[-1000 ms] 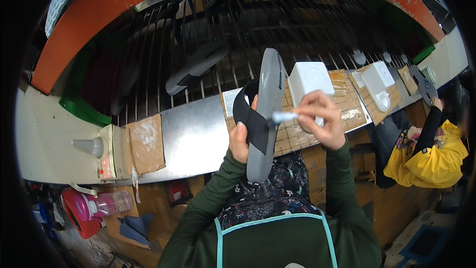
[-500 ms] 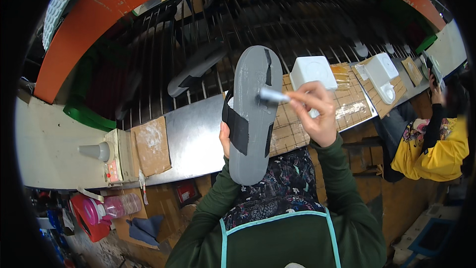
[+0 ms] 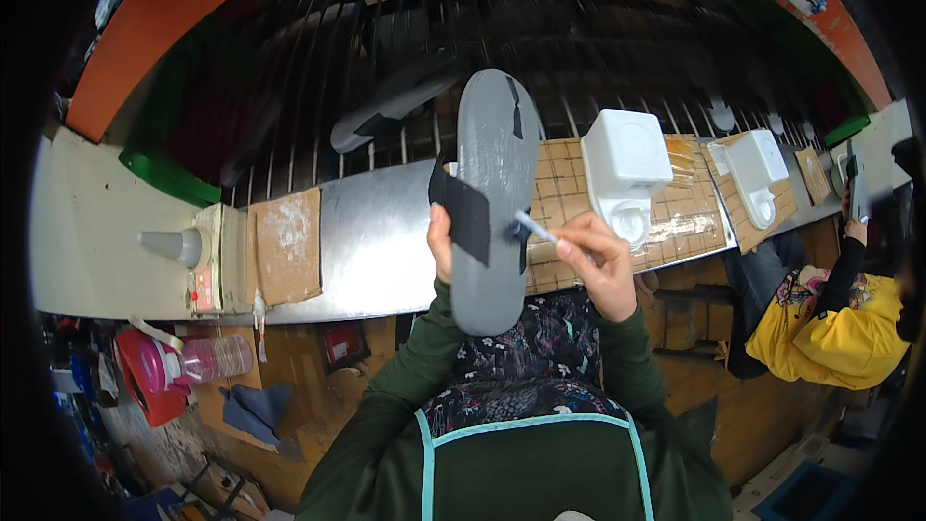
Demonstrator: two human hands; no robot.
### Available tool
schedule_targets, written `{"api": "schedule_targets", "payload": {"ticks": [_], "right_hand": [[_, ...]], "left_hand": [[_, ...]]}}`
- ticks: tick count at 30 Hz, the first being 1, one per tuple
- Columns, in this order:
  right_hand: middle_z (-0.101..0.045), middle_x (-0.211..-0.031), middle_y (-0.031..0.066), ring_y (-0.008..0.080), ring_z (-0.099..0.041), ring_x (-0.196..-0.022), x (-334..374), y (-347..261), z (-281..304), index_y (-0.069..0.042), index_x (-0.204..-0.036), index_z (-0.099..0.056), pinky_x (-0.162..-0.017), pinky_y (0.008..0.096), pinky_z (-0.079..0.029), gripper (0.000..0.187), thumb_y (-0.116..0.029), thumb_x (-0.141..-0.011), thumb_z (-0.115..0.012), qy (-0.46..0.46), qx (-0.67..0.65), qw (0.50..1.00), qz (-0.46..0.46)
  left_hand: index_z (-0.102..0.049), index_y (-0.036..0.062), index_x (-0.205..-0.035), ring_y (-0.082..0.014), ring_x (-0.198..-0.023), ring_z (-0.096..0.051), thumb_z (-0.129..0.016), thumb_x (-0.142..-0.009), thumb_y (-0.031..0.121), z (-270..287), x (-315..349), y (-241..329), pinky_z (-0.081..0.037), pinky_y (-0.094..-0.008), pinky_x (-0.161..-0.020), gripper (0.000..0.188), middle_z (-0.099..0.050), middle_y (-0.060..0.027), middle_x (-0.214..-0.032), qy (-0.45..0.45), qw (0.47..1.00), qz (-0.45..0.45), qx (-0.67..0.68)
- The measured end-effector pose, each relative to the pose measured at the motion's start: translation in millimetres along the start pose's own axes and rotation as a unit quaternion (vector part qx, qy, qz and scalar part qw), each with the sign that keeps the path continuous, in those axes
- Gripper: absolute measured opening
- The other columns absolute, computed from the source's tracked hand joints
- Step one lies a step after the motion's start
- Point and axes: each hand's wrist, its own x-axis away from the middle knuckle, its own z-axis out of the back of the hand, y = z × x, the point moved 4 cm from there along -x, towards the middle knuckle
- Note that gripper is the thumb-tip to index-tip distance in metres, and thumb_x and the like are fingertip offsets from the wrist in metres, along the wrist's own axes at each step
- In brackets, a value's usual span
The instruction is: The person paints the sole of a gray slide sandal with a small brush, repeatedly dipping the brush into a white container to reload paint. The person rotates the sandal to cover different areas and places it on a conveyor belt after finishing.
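Observation:
A long grey slipper sole (image 3: 497, 159) is held up before me, its flat face toward me and coated wet and glossy in the upper part. A wide black strap end (image 3: 470, 220) lies folded across its left side, with thinner black pieces along the right edge. My left hand (image 3: 440, 241) grips the slipper by its left edge; most of the fingers are hidden behind it. In my right hand (image 3: 600, 265) a small brush (image 3: 536, 227) with a pale handle is pinched, its dark bristles touching the sole beside the right-hand strap end.
A white glue pot (image 3: 627, 150) stands on grid-lined cardboard (image 3: 555, 193) to the right, with a second white pot (image 3: 759, 159) beyond. A rod conveyor (image 3: 386, 58) carries another slipper (image 3: 391, 116) ahead. At left are stained cardboard (image 3: 289, 241) and a grey cone (image 3: 166, 246). A co-worker in yellow (image 3: 834, 328) sits at far right.
The brush has moved down the sole, from its upper middle to the right edge lower down. My left hand still holds the slipper. The whole view has shifted slightly.

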Motion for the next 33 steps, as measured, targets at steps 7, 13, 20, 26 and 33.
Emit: {"api": "schedule_targets", "payload": {"ticks": [7, 13, 20, 26, 33], "right_hand": [[-0.056, -0.093, 0.0056, 0.0115, -0.054, -0.084, 29.1, -0.3, -14.9, 0.002, -0.102, -0.071, -0.072, 0.0237, -0.045, 0.017, -0.005, -0.088, -0.065, 0.027, -0.055, 0.997, -0.048], [-0.057, -0.091, 0.0059, 0.0111, -0.054, -0.079, 24.7, 3.0, -19.1, 0.0, -0.103, -0.071, -0.07, 0.0236, -0.044, 0.018, -0.006, -0.086, -0.068, 0.066, 0.017, 0.997, -0.03], [-0.058, -0.088, 0.003, 0.0104, -0.049, -0.066, 13.3, -4.2, -13.7, -0.006, -0.103, -0.073, -0.069, 0.027, -0.038, 0.02, -0.007, -0.083, -0.07, 0.12, 0.169, 0.977, 0.054], [-0.059, -0.088, 0.0009, 0.0126, -0.049, -0.07, 3.1, -19.3, -4.4, -0.013, -0.103, -0.075, -0.075, 0.03, -0.027, 0.025, -0.01, -0.078, -0.074, 0.156, 0.326, 0.92, 0.153], [-0.06, -0.087, 0.0007, 0.0128, -0.051, -0.078, -5.3, -32.9, 0.1, -0.014, -0.101, -0.075, -0.075, 0.0321, -0.026, 0.027, -0.008, -0.075, -0.075, 0.151, 0.36, 0.891, 0.23]], "left_hand": [[-0.054, -0.0067, -0.122, -0.0199, -0.085, -0.063, -0.024, -0.097, 0.04, -18.8, 4.9, 19.7, -0.051, -0.031, -0.076, 0.061, -0.066, -0.014, -0.096, 0.016, 0.867, -0.28, -0.413], [-0.046, -0.0101, -0.134, -0.0222, -0.084, -0.065, -0.02, -0.097, 0.029, -22.1, 9.4, 21.5, -0.052, -0.0313, -0.076, 0.06, -0.068, -0.0187, -0.098, -0.004, 0.789, -0.346, -0.508], [-0.045, -0.01, -0.135, -0.0204, -0.081, -0.066, -0.02, -0.096, 0.025, -18.9, 11.9, 17.4, -0.052, -0.0305, -0.073, 0.058, -0.068, -0.0196, -0.1, -0.047, 0.771, -0.357, -0.525], [-0.047, -0.0086, -0.135, -0.018, -0.072, -0.066, -0.021, -0.096, 0.026, -22.1, 15.4, 20.8, -0.051, -0.0293, -0.066, 0.058, -0.07, -0.0161, -0.088, -0.058, 0.742, -0.352, -0.568], [-0.052, -0.0114, -0.128, -0.0208, -0.067, -0.064, -0.024, -0.098, 0.021, -30.1, 18.9, 23.7, -0.048, -0.0307, -0.062, 0.052, -0.069, -0.0222, -0.093, -0.078, 0.717, -0.386, -0.575]]}}
